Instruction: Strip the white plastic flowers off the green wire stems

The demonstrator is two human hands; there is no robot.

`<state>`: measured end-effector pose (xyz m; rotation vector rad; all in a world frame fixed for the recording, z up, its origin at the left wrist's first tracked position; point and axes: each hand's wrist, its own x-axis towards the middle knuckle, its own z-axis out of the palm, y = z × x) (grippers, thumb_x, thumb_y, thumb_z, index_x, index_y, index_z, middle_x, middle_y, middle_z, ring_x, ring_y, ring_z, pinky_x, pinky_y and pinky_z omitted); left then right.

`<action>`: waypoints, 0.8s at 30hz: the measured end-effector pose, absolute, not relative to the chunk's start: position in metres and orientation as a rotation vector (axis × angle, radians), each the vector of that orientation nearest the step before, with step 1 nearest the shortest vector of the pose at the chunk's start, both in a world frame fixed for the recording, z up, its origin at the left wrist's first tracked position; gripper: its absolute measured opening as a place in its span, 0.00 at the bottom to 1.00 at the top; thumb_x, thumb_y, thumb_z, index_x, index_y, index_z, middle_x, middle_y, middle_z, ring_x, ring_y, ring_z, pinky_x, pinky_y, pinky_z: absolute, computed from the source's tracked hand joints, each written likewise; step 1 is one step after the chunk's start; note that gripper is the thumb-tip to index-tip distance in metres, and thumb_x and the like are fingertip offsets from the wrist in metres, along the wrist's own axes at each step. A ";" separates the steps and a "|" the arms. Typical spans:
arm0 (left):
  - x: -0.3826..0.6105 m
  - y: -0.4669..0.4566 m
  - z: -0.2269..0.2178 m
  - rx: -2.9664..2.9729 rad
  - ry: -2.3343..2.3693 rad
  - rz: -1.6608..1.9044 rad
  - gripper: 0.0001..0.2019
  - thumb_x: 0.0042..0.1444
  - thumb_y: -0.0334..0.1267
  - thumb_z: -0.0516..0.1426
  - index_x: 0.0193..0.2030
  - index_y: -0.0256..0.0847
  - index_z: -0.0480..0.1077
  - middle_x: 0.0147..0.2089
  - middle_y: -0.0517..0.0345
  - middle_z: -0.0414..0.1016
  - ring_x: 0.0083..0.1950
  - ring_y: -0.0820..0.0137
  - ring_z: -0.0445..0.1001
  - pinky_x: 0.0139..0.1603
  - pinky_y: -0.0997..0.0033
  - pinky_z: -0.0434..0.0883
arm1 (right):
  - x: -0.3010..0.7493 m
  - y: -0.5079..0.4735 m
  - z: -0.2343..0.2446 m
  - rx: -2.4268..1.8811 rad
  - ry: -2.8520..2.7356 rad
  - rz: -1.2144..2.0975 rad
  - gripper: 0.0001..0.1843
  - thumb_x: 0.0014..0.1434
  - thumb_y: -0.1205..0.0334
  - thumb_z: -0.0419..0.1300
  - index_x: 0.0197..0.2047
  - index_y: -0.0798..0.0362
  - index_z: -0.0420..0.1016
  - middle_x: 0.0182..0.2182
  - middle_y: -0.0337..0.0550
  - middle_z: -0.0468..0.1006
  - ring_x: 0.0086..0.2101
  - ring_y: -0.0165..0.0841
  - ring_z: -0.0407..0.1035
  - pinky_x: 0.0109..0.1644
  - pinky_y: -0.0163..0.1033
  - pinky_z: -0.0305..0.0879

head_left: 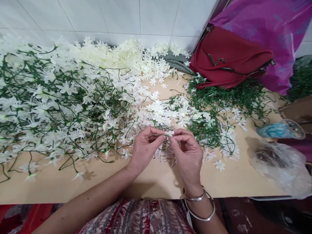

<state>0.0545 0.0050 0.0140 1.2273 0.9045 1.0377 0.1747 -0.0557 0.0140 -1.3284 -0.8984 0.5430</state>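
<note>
Both hands meet above the front middle of the table, pinching one small white artificial flower [169, 133] with a bit of green at its base. My left hand [147, 146] grips it from the left between thumb and forefinger. From the right, my right hand [186, 151] closes on it with thumb and fingertips. Just beyond the fingers lies a heap of loose white blossoms [161, 112]. Green wire stems [207, 126] are tangled to the right of it. A large pile of stemmed white flowers [65, 100] spreads over the left side.
Pale blossoms [122, 55] are heaped along the tiled wall [156, 16]. At the back right, a red handbag [231, 55] and a purple bag [270, 35] stand by more green stems. A blue-and-white cup [280, 129] lies near a clear plastic bag [285, 165] at the right.
</note>
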 end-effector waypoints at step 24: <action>0.045 0.006 0.014 1.607 0.700 1.163 0.03 0.61 0.29 0.65 0.38 0.40 0.78 0.39 0.57 0.84 0.44 0.72 0.83 0.48 0.73 0.80 | 0.181 -0.054 0.013 -1.203 -0.772 0.780 0.06 0.57 0.67 0.71 0.34 0.50 0.78 0.37 0.40 0.82 0.40 0.32 0.77 0.47 0.39 0.74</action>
